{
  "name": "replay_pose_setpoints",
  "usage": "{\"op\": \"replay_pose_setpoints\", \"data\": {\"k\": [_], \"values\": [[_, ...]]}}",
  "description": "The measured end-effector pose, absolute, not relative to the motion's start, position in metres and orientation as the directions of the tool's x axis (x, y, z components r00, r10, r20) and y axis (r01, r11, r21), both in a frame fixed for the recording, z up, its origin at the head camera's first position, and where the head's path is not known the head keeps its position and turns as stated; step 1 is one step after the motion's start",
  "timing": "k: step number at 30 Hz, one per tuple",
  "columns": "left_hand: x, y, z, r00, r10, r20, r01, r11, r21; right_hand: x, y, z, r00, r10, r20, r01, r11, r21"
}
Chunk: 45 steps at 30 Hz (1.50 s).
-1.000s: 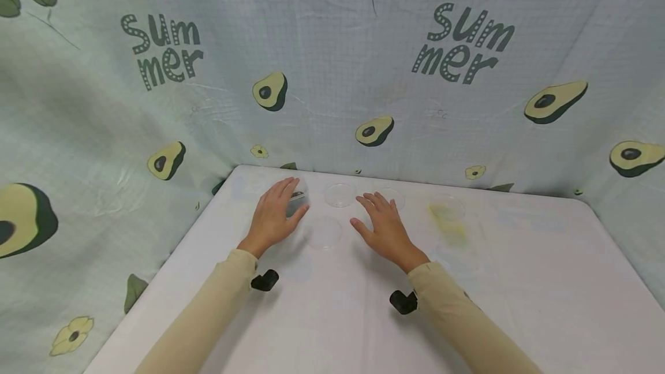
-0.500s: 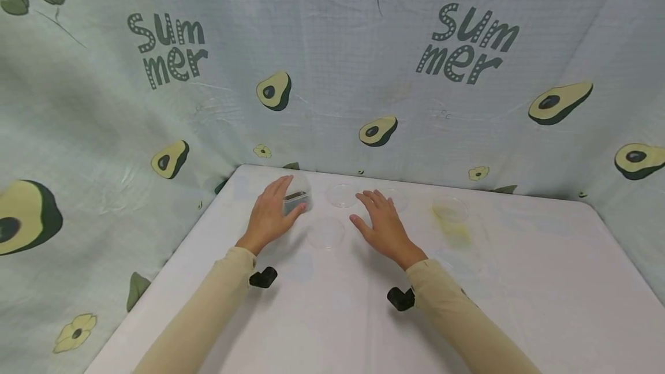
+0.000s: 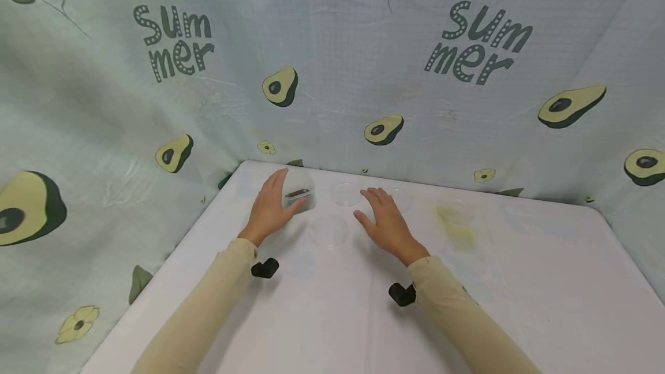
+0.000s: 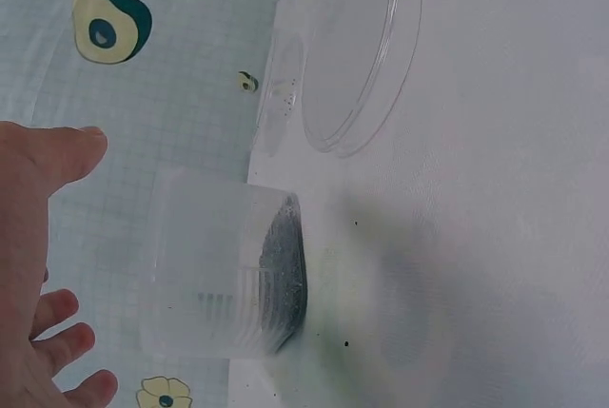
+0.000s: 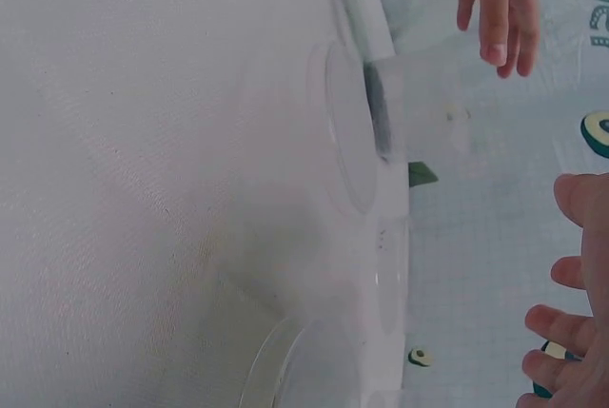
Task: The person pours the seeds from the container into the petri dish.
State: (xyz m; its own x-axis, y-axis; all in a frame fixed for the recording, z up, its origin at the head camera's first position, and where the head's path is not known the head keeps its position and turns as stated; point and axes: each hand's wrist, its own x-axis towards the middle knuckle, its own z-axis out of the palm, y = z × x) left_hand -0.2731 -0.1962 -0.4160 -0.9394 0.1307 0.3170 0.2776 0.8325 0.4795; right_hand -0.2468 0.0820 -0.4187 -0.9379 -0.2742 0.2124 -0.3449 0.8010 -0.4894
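Note:
My left hand (image 3: 267, 206) hovers just left of a clear plastic tub (image 3: 301, 204), fingers extended and thumb spread. In the left wrist view the tub (image 4: 214, 265) stands upright with dark grey material at its bottom, and a gap separates it from the fingers. My right hand (image 3: 388, 221) hangs above the table with relaxed fingers, holding nothing. Between the hands lies a clear round disc (image 3: 328, 231), like a lid or shallow dish. A second clear disc (image 3: 346, 194) lies behind it, and another (image 3: 402, 199) is partly behind the right hand.
Farther right, a faint clear round piece (image 3: 459, 210) lies by a yellow patch (image 3: 454, 229) on the white table (image 3: 332, 316). A cloth with avocado prints (image 3: 322, 62) hangs along the back and left side of the table.
My left hand has drawn slightly left, away from the tub, uncovering more of it. The right hand stays about where it was. The head view has shifted slightly.

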Motion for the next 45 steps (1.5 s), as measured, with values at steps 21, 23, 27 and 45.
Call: {"op": "replay_pose_setpoints", "data": {"k": [21,23,27,45], "values": [[-0.298,-0.206,-0.427,-0.986,0.075,0.152,0.155,0.764,0.626,-0.257,0.085,-0.426,-0.940,-0.266,0.215,-0.339,0.803,-0.490],[-0.300,-0.207,-0.428,-0.989,0.069,0.133,0.139,0.756,0.639,-0.257,0.085,-0.427,-0.940,-0.265,0.212,-0.338,0.802,-0.492],[-0.305,-0.209,-0.431,-0.993,0.056,0.103,0.111,0.732,0.673,-0.260,0.085,-0.428,-0.942,-0.265,0.205,-0.333,0.803,-0.495],[-0.320,-0.210,-0.443,-0.998,0.058,0.024,0.056,0.667,0.743,-0.267,0.078,-0.432,-0.958,-0.243,0.151,-0.286,0.820,-0.495]]}}
